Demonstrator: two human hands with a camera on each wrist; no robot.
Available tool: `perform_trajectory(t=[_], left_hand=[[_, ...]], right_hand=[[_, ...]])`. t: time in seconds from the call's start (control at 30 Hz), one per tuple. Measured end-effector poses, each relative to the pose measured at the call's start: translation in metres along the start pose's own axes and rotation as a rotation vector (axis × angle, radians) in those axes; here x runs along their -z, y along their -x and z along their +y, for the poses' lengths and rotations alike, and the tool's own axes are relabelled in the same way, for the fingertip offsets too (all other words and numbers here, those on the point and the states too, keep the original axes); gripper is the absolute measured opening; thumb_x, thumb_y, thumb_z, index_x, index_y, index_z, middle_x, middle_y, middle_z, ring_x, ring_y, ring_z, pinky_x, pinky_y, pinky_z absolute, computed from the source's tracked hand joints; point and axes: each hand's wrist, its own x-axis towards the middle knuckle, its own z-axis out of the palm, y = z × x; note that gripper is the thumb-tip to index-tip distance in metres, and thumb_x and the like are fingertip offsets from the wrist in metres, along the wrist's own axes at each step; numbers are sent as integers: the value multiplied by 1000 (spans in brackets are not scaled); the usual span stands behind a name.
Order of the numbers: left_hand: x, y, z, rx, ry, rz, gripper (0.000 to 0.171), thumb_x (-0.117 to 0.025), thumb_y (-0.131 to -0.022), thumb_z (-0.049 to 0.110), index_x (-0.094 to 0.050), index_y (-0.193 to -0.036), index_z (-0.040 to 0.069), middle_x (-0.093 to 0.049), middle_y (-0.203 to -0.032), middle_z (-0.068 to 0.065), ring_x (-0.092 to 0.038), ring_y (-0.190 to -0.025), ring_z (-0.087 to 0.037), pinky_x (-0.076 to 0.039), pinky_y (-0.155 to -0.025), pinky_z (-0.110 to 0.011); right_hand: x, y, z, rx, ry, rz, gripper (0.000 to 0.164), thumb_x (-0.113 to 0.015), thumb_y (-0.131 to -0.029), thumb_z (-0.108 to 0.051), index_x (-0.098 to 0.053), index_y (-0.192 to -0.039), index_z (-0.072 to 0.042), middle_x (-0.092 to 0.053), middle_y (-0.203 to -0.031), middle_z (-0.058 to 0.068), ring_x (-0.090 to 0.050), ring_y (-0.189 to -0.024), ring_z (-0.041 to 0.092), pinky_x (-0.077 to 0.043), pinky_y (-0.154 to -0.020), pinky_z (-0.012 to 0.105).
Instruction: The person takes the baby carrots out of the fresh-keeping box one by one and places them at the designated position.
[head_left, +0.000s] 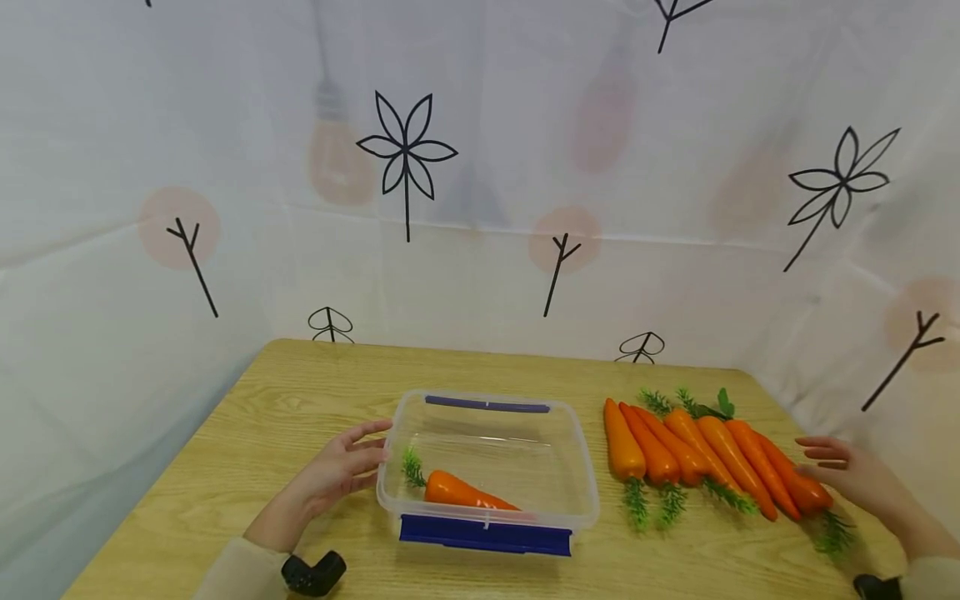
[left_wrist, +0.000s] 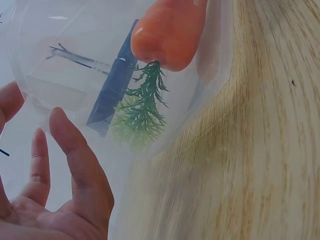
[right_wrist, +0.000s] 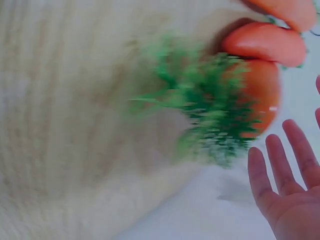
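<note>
A clear plastic box (head_left: 487, 450) with blue side clips stands on the table, its top uncovered. Inside it lies one toy carrot (head_left: 461, 490), its green leaves toward the left wall. My left hand (head_left: 348, 467) rests its fingertips against the box's left side, fingers spread; the left wrist view has the same hand (left_wrist: 70, 185) beside the see-through wall. To the right, several toy carrots (head_left: 671, 446) lie in a slanting row. My right hand (head_left: 851, 475) is at the rightmost carrot (head_left: 810, 493), fingers extended. In the right wrist view that hand (right_wrist: 295, 195) holds nothing.
The wooden table (head_left: 300, 400) carries the box and the carrot row. A white patterned cloth (head_left: 480, 275) hangs behind the table and along its sides. Both wrists bear a black camera, such as the left wrist camera (head_left: 313, 575).
</note>
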Motion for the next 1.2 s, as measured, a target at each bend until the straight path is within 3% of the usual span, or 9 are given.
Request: perform_trajectory(t=[0.03, 0.13, 0.23, 0.27, 0.37, 0.47, 0.87, 0.97, 1.2], left_hand=[[0, 0, 0, 0, 3, 0, 61, -64, -88, 14, -35, -140, 4, -43, -134, -22, -59, -97, -19, -49, -77, -30], [0, 0, 0, 0, 3, -1, 61, -65, -88, 13, -35, -140, 4, -42, -134, -22, -58, -97, -19, -49, -77, -30], [0, 0, 0, 3, 1, 2, 61, -65, -88, 13, -35, -140, 4, -42, -135, -22, -58, -98, -20, -49, -77, -30], [-1, 0, 0, 3, 0, 3, 61, -65, -88, 13, -34, -140, 4, -41, -135, -22, -58, -99, -20, -49, -77, -30], [-1, 0, 1, 4, -4, 4, 62, -65, -88, 14, -34, -140, 4, -41, -136, -22, -57, -100, -20, -49, -77, -30], [-1, 0, 1, 1, -4, -1, 62, -65, -88, 14, -34, -140, 3, -41, -136, -22, -57, -99, -20, -49, -77, -30], [0, 1, 0, -8, 3, -16, 61, -65, -88, 14, -36, -139, 3, -42, -134, -22, -58, -98, -20, -49, -76, -30], [0, 1, 0, -11, 4, -19, 60, -65, -88, 13, -35, -139, 3, -42, -133, -22, -58, -98, -20, -49, -76, -30], [0, 2, 1, -11, 14, -31, 60, -65, -88, 13, -36, -139, 3, -43, -132, -22, -58, -98, -20, -49, -76, -30]], right_hand=[[2, -1, -3, 14, -5, 10, 30, -63, -90, -21, -57, -113, -2, -50, -115, 38, -41, -78, -17, -47, -63, 26], [5, -4, -13, 49, -12, 44, 42, -63, -90, -20, -51, -116, 10, -62, -107, 6, -41, -79, -18, -46, -62, 24], [6, -6, -27, 74, -6, 67, 45, -64, -89, -21, -50, -118, 10, -55, -101, -19, -43, -81, -17, -48, -64, 29], [6, -7, -32, 78, -4, 71, 46, -65, -89, -22, -50, -119, 9, -55, -101, -20, -43, -82, -17, -49, -66, 33], [6, -8, -50, 96, 35, 81, 50, -65, -89, -26, -50, -121, 9, -63, -108, 7, -43, -81, -18, -48, -68, 44], [3, -11, -67, 117, 65, 105, 49, -65, -88, -27, -52, -121, 6, -58, -112, 28, -43, -81, -18, -48, -67, 44], [-13, -23, -123, 254, -7, 90, 43, -66, -88, -21, -55, -122, 1, -58, -113, 20, -45, -90, -15, -48, -69, 22], [-16, -24, -133, 299, -19, 94, 40, -66, -88, -19, -55, -122, -1, -59, -112, 12, -46, -91, -14, -47, -71, 21], [-23, -30, -158, 359, -56, 73, 37, -67, -88, -17, -56, -121, -2, -59, -113, 16, -49, -93, -8, -48, -73, 22]])
